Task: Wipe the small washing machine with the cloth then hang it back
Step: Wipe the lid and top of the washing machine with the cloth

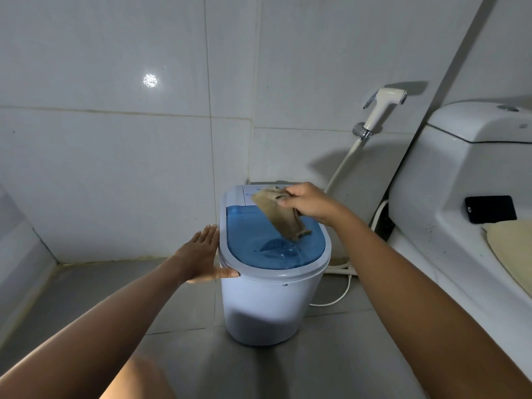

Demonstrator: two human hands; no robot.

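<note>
The small washing machine (267, 283) stands on the grey tiled floor (184, 298) in the corner of a tiled room, directly between the two outstretched arms in the head view. Its pale body narrows toward the bottom, and its translucent blue lid (259, 240) lies closed on top. The left hand (201, 254) is spread flat with fingers straight and together, its palm pressed against the machine's left side at the rim and the thumb hooked over the front edge of the rim. The right hand (308, 201) is above the far right part of the lid, closed in a pinch around the cloth (277, 213), a tan, ribbed rag. The cloth hangs from the fingers down and toward the left hand, and its lower end reaches the blue lid, though whether it actually touches cannot be told. Beyond the right hand a white spray nozzle (384, 109) sits in a wall holder with its hose (342, 162) trailing down behind the machine. To the right of the right forearm is a white toilet (460, 180), with a dark phone (490, 209) lying on its ledge.
</note>
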